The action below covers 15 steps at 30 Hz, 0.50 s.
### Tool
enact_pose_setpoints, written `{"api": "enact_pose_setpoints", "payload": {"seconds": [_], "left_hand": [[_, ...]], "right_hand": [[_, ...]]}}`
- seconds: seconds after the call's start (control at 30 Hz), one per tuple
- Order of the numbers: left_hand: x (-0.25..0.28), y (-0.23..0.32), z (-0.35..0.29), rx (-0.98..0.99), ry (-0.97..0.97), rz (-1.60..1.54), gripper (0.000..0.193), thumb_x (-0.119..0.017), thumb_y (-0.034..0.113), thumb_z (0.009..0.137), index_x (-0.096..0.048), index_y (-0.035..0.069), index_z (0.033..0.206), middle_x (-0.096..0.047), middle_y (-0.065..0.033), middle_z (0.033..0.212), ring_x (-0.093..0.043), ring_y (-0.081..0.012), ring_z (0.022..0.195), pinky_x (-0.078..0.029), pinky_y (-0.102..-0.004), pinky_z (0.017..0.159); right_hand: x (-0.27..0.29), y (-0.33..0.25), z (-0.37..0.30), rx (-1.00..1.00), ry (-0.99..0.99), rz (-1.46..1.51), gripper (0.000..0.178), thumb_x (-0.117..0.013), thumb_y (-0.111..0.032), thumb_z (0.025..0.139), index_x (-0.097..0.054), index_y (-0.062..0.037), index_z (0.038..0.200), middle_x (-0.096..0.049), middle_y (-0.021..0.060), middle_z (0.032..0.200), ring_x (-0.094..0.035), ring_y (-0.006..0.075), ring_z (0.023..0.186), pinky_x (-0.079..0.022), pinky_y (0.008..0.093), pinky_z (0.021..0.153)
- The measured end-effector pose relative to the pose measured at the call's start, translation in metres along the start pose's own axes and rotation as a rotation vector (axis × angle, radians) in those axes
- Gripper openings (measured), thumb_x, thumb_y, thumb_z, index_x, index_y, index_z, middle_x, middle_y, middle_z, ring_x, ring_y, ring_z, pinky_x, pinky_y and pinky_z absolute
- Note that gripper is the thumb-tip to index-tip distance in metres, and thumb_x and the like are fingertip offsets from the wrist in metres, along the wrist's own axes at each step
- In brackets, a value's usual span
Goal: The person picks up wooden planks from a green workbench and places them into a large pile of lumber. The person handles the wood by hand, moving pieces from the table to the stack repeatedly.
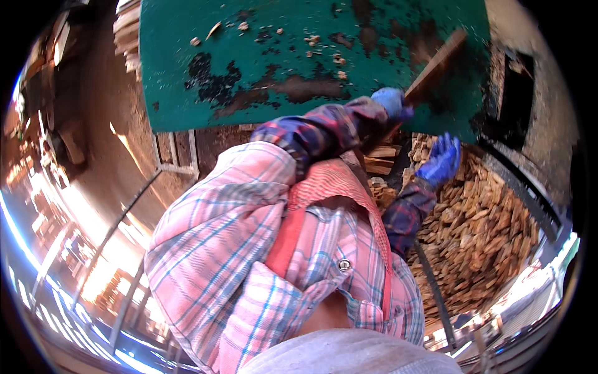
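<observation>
A long, narrow wooden plank point(438, 61) slants over the right part of a green metal table point(274, 62), its lower end reaching past the near edge. My left hand point(391, 103), in a blue glove, stretches across to the right and is closed on the plank; its fingers are partly hidden. Lower and to the right, my right hand point(440, 161), also gloved in blue, holds nothing and has its fingers spread. Beneath it lies a large heap of small wood pieces point(479, 230).
Wood crumbs point(311, 41) and dark worn patches mark the table. Stacked boards point(128, 34) stand by its left edge. A metal frame point(177, 167) is at lower left. Dark metal bars point(517, 181) border the heap on the right. Split wood point(381, 159) lies under the table's near edge.
</observation>
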<state>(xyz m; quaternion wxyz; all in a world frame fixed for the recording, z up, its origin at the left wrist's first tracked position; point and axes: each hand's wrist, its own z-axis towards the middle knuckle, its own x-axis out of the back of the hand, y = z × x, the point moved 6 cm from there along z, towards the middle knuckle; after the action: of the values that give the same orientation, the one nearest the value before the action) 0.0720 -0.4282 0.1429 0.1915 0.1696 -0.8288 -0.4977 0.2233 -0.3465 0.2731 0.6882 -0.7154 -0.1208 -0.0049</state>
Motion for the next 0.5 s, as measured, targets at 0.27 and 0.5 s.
{"api": "enact_pose_setpoints", "payload": {"seconds": [0.27, 0.5], "left_hand": [[0.167, -0.107, -0.103, 0.166, -0.199, 0.433, 0.033, -0.064, 0.038, 0.071, -0.067, 0.017, 0.095, -0.066, -0.0087, 0.084, -0.063, -0.0230, 0.078, -0.049, -0.0350, 0.071], [0.381, -0.132, -0.083, 0.238, 0.148, 0.882, 0.031, -0.067, 0.034, 0.066, -0.067, 0.016, 0.092, -0.065, -0.0101, 0.079, -0.064, -0.0269, 0.077, -0.049, -0.0375, 0.069]], "right_hand": [[-0.026, 0.029, 0.006, -0.039, -0.179, -0.042, 0.041, -0.051, -0.026, 0.088, -0.049, -0.0022, 0.122, -0.058, 0.0164, 0.113, -0.058, 0.0244, 0.096, -0.046, 0.0350, 0.082], [-0.063, 0.031, -0.024, -0.114, -0.314, -0.037, 0.033, -0.052, -0.017, 0.089, -0.051, -0.0048, 0.120, -0.060, 0.0139, 0.110, -0.059, 0.0201, 0.091, -0.048, 0.0297, 0.079]]}}
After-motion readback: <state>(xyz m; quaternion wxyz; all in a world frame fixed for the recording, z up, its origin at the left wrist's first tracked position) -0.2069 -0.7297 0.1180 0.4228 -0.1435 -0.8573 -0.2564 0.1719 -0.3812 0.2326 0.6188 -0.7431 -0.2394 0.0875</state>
